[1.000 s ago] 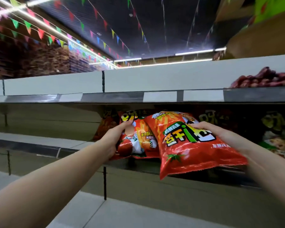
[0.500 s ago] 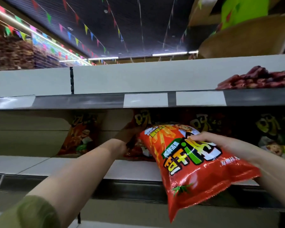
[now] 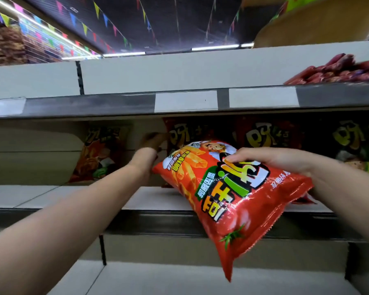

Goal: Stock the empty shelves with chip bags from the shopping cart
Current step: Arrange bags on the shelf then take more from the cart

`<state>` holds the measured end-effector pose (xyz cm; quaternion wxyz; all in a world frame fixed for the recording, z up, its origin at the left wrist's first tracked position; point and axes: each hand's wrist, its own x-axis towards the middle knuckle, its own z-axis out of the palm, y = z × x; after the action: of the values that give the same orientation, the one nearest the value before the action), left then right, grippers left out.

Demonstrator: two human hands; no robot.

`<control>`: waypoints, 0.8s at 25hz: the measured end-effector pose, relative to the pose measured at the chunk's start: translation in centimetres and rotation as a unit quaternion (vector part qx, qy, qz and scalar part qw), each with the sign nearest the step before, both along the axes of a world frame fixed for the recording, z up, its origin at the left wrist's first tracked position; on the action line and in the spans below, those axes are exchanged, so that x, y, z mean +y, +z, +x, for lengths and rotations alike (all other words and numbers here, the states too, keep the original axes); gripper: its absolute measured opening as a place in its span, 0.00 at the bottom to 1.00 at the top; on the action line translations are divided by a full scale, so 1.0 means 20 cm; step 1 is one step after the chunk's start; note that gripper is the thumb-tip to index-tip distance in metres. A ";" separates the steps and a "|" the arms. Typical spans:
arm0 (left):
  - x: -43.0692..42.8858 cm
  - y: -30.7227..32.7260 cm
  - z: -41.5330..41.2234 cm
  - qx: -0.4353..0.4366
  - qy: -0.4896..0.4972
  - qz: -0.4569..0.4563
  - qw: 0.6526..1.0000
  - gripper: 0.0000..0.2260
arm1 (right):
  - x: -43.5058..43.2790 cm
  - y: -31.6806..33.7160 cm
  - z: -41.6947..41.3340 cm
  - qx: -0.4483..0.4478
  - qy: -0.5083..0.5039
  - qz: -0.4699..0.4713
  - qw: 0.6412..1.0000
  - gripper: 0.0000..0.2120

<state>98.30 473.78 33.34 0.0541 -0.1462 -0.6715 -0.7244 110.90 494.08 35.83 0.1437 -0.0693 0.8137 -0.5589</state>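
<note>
My right hand (image 3: 275,160) grips a red chip bag (image 3: 232,201) by its upper edge. The bag hangs tilted in front of the middle shelf (image 3: 41,194), its lower end below the shelf's front lip. My left hand (image 3: 151,143) reaches deep into that shelf, in shadow. Its fingers curl at the upper left edge of a standing chip bag (image 3: 185,135) at the back, partly hidden behind the red bag.
Another orange bag (image 3: 102,156) stands alone to the left, with bare shelf around it. More bags (image 3: 264,135) fill the shelf's right side. The upper shelf edge (image 3: 115,105) sits low overhead and carries red sausage packs (image 3: 338,71). A lower shelf (image 3: 136,279) lies below.
My left hand has carried its bag from the shelf front deep inside and stood it at the back. The red bag in my right hand has come closer to the shelf.
</note>
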 end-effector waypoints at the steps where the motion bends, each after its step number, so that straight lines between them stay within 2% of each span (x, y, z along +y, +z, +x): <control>1: -0.03 0.01 0.01 0.037 0.016 -0.018 0.999 0.11 | -0.01 0.02 -0.01 -0.009 0.007 0.007 1.000 0.11; 3: -0.11 0.03 0.09 0.075 -0.023 -0.097 0.992 0.23 | -0.03 0.05 -0.02 -0.025 0.039 0.045 0.998 0.10; 6: -0.15 0.05 0.28 -0.004 -0.138 -0.216 0.967 0.45 | -0.08 0.08 -0.06 -0.023 0.085 0.082 0.993 0.10; 8: -0.19 0.02 0.30 -0.026 -0.143 -0.198 0.969 0.51 | -0.12 0.09 -0.09 -0.006 0.105 0.083 0.991 0.12; 10: -0.23 0.00 0.32 -0.030 -0.106 -0.143 0.983 0.49 | -0.13 0.08 -0.12 0.020 0.101 0.051 0.993 0.20; 12: -0.28 -0.04 0.36 -0.044 -0.100 -0.078 0.991 0.46 | -0.12 0.06 -0.15 0.041 0.054 0.002 0.998 0.32; 13: -0.30 -0.07 0.38 -0.054 -0.091 -0.048 0.993 0.44 | -0.11 0.04 -0.17 0.035 0.031 -0.041 0.998 0.34; 15: -0.33 -0.13 0.43 -0.096 -0.063 0.016 0.993 0.34 | -0.12 -0.03 -0.17 0.024 -0.015 -0.166 0.986 0.24; 17: -0.34 -0.19 0.49 -0.156 -0.031 0.105 0.982 0.23 | -0.13 -0.13 -0.17 0.010 -0.051 -0.261 0.964 0.27; 18: -0.33 -0.22 0.51 -0.165 -0.008 0.150 0.975 0.20 | -0.16 -0.18 -0.14 0.014 -0.054 -0.295 0.954 0.24; 20: -0.30 -0.29 0.50 -0.152 0.057 0.235 0.958 0.23 | -0.25 -0.30 -0.06 0.017 -0.045 -0.351 0.935 0.15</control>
<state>108.38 467.70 27.62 0.0252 0.0214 -0.4897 -0.8712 109.71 489.15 29.81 0.0707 -0.0878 0.5706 -0.8135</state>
